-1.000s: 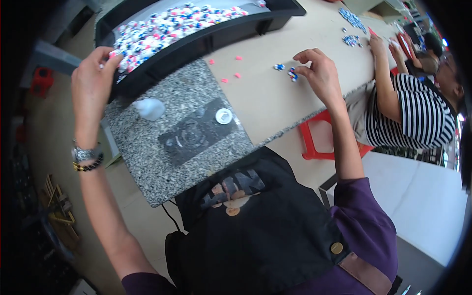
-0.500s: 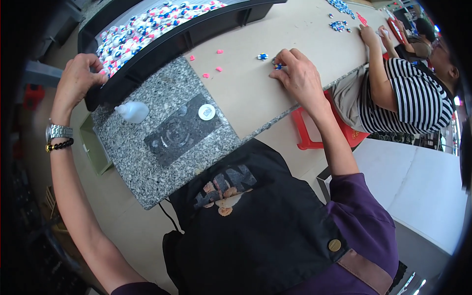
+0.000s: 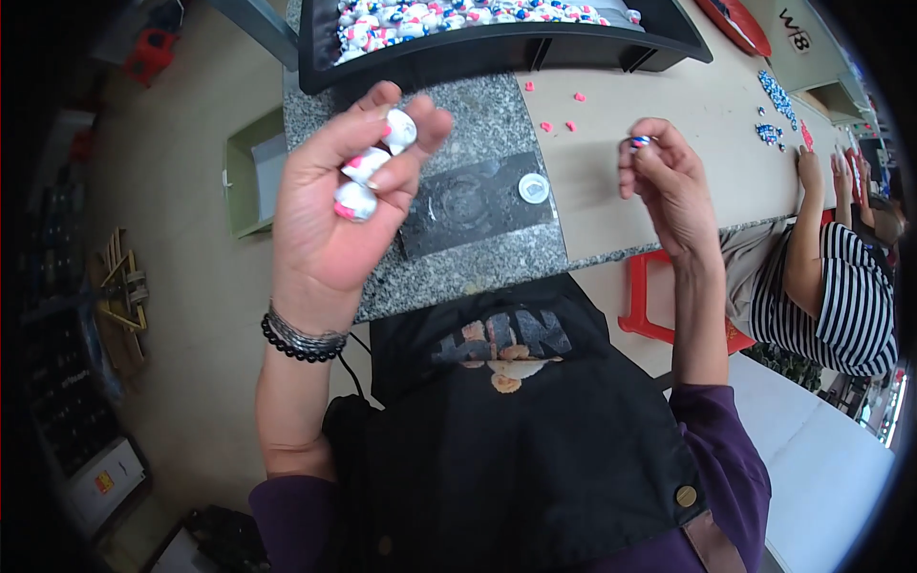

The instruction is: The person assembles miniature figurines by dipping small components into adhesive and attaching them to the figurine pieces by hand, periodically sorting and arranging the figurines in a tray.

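Observation:
My left hand (image 3: 320, 229) is raised palm up over the near left of the granite slab (image 3: 516, 250), its fingers curled round three white balls with pink parts (image 3: 365, 167). The balls sit in a row from fingertips to palm. Over the tan tabletop (image 3: 597, 215), my right hand (image 3: 680, 186) pinches a small blue-and-white piece (image 3: 639, 142) between thumb and fingers. Several small pink pieces (image 3: 579, 96) lie on the tabletop between the hands. Beyond my left hand stands a black bin (image 3: 458, 57) holding many white, pink and blue balls (image 3: 411, 17).
A dark rectangular plate (image 3: 458, 201) with a white round disc (image 3: 533, 188) lies on the granite. Blue-and-white pieces (image 3: 778, 98) are heaped at the far right, near a red tray (image 3: 737, 24). A person in a striped shirt (image 3: 831, 296) sits right, beside a red stool (image 3: 650, 296).
My left hand has come away from the bin and turned palm up, showing three balls in it. My right hand has lifted off the tabletop with the small piece. The view has shifted left.

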Demonstrator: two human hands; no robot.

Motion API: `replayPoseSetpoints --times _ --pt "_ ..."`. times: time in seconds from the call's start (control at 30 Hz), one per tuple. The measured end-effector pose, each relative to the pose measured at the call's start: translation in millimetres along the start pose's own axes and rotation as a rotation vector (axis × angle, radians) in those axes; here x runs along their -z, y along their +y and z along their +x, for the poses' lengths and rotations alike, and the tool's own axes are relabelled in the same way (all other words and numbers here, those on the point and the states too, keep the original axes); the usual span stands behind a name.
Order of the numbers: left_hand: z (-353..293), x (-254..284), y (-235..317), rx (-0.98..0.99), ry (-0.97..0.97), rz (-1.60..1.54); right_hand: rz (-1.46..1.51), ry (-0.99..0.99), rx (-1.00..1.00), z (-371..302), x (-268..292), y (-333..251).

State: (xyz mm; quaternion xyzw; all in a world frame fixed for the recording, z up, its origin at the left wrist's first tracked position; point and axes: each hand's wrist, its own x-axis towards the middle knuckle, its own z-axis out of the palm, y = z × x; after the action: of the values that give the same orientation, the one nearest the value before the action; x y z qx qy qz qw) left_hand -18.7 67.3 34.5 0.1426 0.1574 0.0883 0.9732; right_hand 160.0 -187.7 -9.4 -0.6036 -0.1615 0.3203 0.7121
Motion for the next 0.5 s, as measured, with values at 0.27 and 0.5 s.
replayPoseSetpoints --times 0.27,0.5 --pt "-11 25 -27 0.086 0.04 0.225 0.106 -0.149 -0.112 7 -27 7" --pt "-17 46 -44 0.116 -0.049 0.112 0.119 -0.217 -0.096 4 -32 6"
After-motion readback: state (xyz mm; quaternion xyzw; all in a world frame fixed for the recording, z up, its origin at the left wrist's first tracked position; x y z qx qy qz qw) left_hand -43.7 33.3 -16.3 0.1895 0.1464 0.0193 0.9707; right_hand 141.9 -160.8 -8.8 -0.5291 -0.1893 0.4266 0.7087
